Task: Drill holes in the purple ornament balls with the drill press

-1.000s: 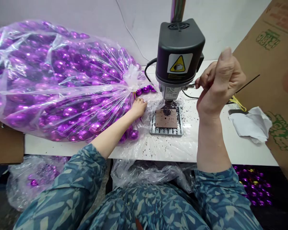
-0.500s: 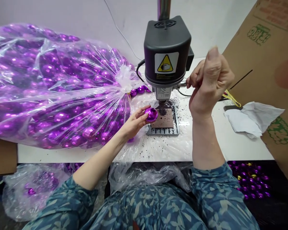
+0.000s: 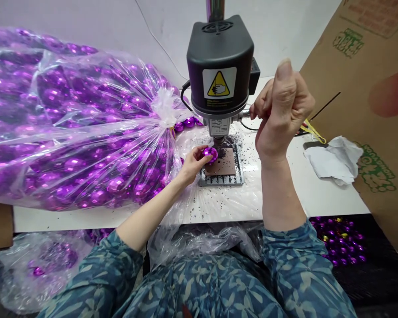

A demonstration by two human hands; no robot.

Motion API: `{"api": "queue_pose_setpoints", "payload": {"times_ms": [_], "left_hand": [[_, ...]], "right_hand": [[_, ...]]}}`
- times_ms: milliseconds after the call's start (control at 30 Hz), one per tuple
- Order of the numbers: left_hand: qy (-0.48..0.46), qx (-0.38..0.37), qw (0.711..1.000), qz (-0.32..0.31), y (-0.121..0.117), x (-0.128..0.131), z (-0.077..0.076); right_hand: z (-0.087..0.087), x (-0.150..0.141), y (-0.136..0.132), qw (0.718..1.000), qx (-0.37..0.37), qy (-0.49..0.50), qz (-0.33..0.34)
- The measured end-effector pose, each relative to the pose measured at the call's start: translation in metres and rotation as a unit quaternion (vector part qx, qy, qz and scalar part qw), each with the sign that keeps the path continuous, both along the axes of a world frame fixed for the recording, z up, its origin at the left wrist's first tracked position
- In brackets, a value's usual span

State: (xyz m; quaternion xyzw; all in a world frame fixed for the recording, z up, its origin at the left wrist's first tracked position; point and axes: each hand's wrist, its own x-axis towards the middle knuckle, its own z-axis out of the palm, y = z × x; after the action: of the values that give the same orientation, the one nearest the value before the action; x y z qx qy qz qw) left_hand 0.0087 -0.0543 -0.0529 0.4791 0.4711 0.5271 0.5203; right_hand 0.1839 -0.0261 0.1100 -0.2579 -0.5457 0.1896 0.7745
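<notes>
Between the thumb and fingers of my left hand [image 3: 195, 163] is a shiny purple faceted ball [image 3: 210, 154]. It is held just over the left part of a brown board [image 3: 226, 165] with a small hole, which lies on the slotted metal base [image 3: 204, 181] of a bench drill press [image 3: 220, 66]. Dark shavings cover the board below the chuck [image 3: 219, 140]. Raised at the right side of the machine, my right hand [image 3: 283, 110] is closed on the drill press's feed handle [image 3: 243, 114]; only a short metal part of it shows.
A large clear bag [image 3: 76, 128] of purple balls lies tied on the left of the white table [image 3: 334, 196]. Crumpled white paper [image 3: 334, 161] and yellow-handled scissors [image 3: 315, 130] lie at right by a cardboard box [image 3: 365, 88]. More purple balls [image 3: 340, 240] sit below the table edge.
My left hand has come from the bag's neck with a purple ball and moved it over the board. My right hand stays on the handle. The view has shifted a little rightward.
</notes>
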Motion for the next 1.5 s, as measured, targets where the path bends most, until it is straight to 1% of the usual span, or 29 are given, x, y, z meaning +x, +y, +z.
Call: {"api": "queue_pose_setpoints", "payload": {"times_ms": [167,400,533,600,667,733,900,1067,1167,1300,1433,1500], "left_hand": [[0.002,0.020,1.000,0.016,0.011,0.008,-0.011],[0.015,0.071,0.997,-0.039,0.010,0.011,-0.023],[0.053,0.115,0.990,-0.069,0.007,0.016,-0.027],[0.081,0.139,0.984,-0.072,0.003,0.020,-0.029],[0.101,0.156,0.981,-0.062,-0.001,0.022,-0.031],[0.100,0.156,0.981,-0.050,-0.003,0.025,-0.033],[0.042,0.129,0.990,-0.034,-0.002,0.030,-0.037],[0.015,0.118,0.993,-0.025,-0.001,0.031,-0.037],[0.012,0.114,0.993,-0.024,-0.002,0.031,-0.037],[0.003,0.115,0.993,-0.026,-0.002,0.031,-0.037],[0.001,0.120,0.992,-0.028,-0.002,0.032,-0.037],[0.007,0.122,0.992,-0.026,-0.002,0.032,-0.037]], "right_hand": [[0.000,-0.001,0.001,0.999,0.020,0.023,0.021],[0.000,-0.002,0.002,1.000,0.008,0.007,-0.004],[0.001,-0.001,0.000,1.000,0.010,0.013,-0.004],[0.001,-0.001,-0.001,1.000,0.016,0.013,0.009],[0.001,0.000,-0.002,0.999,0.025,0.015,0.021],[0.000,0.000,-0.002,0.999,0.030,0.016,0.024],[-0.001,0.000,-0.003,1.000,0.021,-0.002,0.008],[-0.003,-0.001,-0.014,1.000,0.014,0.011,0.007],[-0.009,-0.002,-0.020,0.999,0.032,0.034,0.015],[-0.017,-0.004,-0.020,0.995,0.067,0.064,0.022],[-0.026,-0.003,-0.018,0.991,0.119,0.060,0.027],[-0.032,-0.002,-0.018,0.990,0.129,0.048,0.015]]}}
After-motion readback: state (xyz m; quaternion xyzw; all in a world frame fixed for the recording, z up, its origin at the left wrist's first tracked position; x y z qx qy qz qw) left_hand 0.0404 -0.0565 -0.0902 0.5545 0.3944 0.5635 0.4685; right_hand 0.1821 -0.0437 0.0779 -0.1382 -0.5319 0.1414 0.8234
